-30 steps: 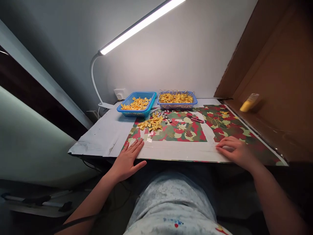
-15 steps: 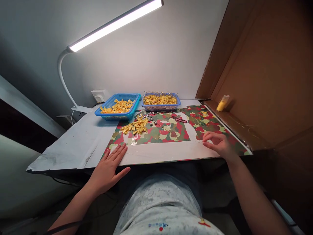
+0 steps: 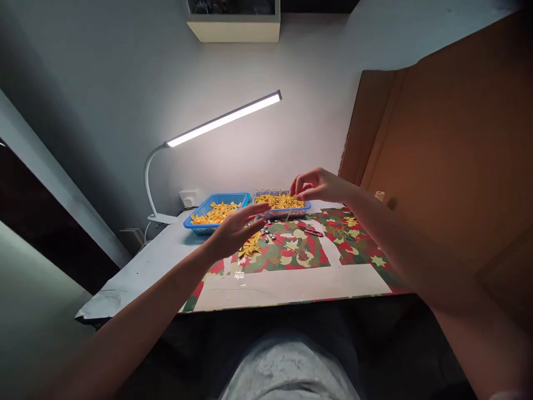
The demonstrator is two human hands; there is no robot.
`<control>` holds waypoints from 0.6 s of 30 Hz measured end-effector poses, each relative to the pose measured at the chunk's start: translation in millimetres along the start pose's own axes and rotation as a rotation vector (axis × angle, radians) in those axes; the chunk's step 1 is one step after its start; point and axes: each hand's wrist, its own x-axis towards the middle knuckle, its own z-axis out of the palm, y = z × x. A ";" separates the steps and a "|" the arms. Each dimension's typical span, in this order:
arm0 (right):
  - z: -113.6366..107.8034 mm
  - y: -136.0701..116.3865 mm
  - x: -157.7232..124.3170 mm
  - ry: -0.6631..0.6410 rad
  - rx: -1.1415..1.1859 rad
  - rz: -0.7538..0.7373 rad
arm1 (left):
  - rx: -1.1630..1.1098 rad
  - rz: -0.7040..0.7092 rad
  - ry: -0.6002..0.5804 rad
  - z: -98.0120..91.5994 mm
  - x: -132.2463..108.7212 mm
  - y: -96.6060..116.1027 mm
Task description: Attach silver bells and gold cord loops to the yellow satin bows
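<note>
Apparent reaching step, frame centre: right hand (image 3: 318, 185) half-curled by basket (image 3: 297, 211), hold unclear; left hand (image 3: 234, 233) open, apparently empty. Next likely requires pinching.

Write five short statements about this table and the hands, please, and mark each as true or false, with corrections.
1. The lamp is lit. True.
2. The left hand lies flat on the table. False: it is held above the table.
3. The right hand is near the right basket. True.
4. The left basket holds metal balls. False: it holds yellow pieces.
5. The pink tool lies on the table. True.
</note>
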 end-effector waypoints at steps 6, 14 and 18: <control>2.7 -20.1 46.2 -0.005 0.184 0.122 | -0.892 -0.158 -0.086 34.2 70.8 4.6; 27.1 -2.0 77.5 0.270 0.383 0.122 | -1.041 -0.140 0.058 19.3 84.7 -0.3; 16.3 3.7 92.4 0.458 0.465 0.057 | -1.014 -0.187 0.041 17.5 75.6 -15.4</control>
